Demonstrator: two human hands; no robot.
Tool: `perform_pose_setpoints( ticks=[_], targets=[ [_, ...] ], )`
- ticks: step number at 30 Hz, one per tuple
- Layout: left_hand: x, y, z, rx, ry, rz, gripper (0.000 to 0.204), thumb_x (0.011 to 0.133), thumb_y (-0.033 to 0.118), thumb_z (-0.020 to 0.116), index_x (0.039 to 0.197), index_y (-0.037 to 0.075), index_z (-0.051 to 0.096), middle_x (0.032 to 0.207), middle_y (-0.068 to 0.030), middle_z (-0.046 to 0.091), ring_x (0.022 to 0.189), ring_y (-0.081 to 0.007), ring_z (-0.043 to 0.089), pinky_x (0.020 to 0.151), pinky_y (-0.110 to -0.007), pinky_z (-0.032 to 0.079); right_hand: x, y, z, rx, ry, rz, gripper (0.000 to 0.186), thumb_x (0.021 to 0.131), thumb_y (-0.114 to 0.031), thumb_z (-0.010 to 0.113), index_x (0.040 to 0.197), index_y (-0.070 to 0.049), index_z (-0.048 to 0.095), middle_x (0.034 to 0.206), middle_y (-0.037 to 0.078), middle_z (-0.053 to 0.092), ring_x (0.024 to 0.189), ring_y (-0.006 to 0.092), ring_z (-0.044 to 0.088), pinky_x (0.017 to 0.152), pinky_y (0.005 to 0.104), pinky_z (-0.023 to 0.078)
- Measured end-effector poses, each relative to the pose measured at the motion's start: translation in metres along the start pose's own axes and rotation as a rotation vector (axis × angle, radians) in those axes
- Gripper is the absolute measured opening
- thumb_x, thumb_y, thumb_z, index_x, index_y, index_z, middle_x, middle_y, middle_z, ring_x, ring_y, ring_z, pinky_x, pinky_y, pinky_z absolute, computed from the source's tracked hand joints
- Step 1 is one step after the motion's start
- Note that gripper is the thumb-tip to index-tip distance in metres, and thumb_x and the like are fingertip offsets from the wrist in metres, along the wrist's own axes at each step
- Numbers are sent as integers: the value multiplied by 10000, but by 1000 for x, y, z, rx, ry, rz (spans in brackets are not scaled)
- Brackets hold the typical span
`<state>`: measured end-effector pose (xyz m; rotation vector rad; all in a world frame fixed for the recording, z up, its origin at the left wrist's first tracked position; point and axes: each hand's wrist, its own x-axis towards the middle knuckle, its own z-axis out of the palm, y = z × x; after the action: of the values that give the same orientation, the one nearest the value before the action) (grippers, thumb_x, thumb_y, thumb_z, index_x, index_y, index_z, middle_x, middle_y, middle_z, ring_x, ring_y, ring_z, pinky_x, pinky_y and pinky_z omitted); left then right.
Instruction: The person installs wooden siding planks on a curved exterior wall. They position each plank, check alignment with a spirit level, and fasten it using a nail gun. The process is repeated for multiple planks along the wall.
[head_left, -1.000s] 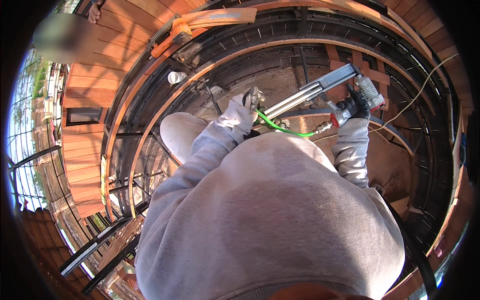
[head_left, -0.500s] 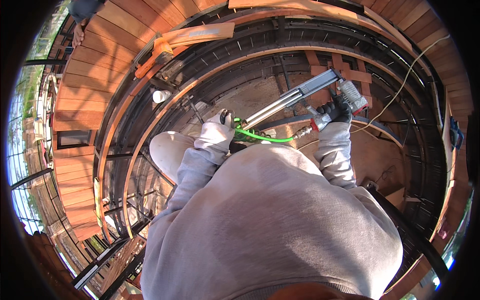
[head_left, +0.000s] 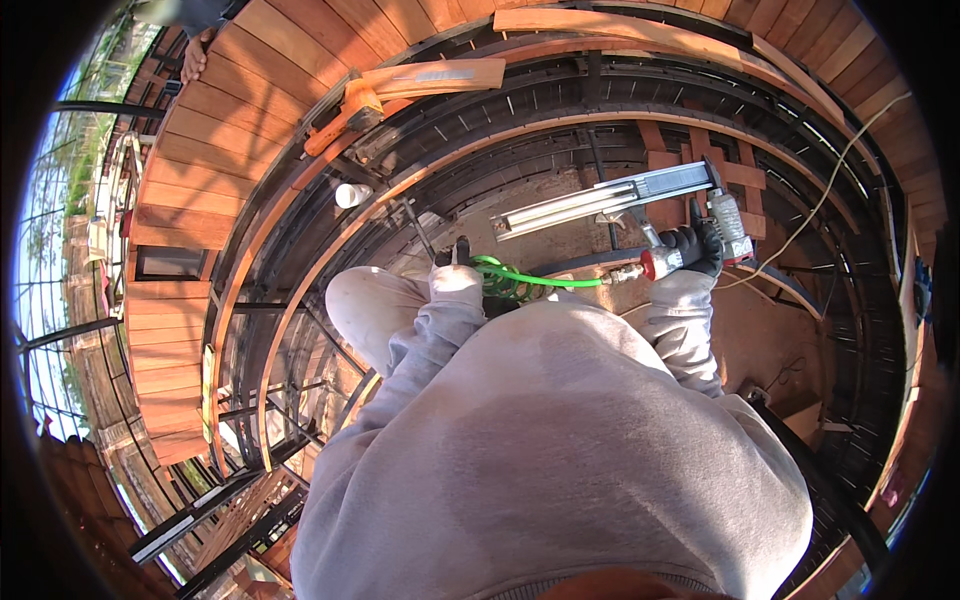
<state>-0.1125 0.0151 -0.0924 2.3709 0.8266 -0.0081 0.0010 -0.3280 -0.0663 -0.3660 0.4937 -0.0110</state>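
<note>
Right of centre, the nail gun [head_left: 640, 188] is now swung clear of the left hand [head_left: 455, 254], whose grip cannot be told, and apparently borne solely by the right hand [head_left: 694, 248], fingers curled round it.

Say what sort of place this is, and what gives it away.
Likely a building site, on a curved structure: exposed dark framing, reddish wooden planks lining the curve, and a nailer-like tool on a green hose in the right hand.
</note>
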Motion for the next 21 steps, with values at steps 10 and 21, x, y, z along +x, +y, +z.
perform_pose_setpoints(
  ticks=[10,21],
  targets=[
    [14,24,-7,-568,-52,254,205,982,162,622,1156,62,665,1024,-64,718,942,-223,669,812,-311,519,-4,-14,15,33,-184,41,516,919,-274,605,1370,-26,580,619,8,465,522,170,447,621,390,453],
    [6,31,-19,-714,-401,115,473,991,461,468,1170,64,655,1103,-105,713,1012,-261,663,917,-391,519,-40,-10,22,36,-101,127,454,1004,-264,549,1403,-46,530,619,-1,443,552,171,478,647,419,501]
  ],
)
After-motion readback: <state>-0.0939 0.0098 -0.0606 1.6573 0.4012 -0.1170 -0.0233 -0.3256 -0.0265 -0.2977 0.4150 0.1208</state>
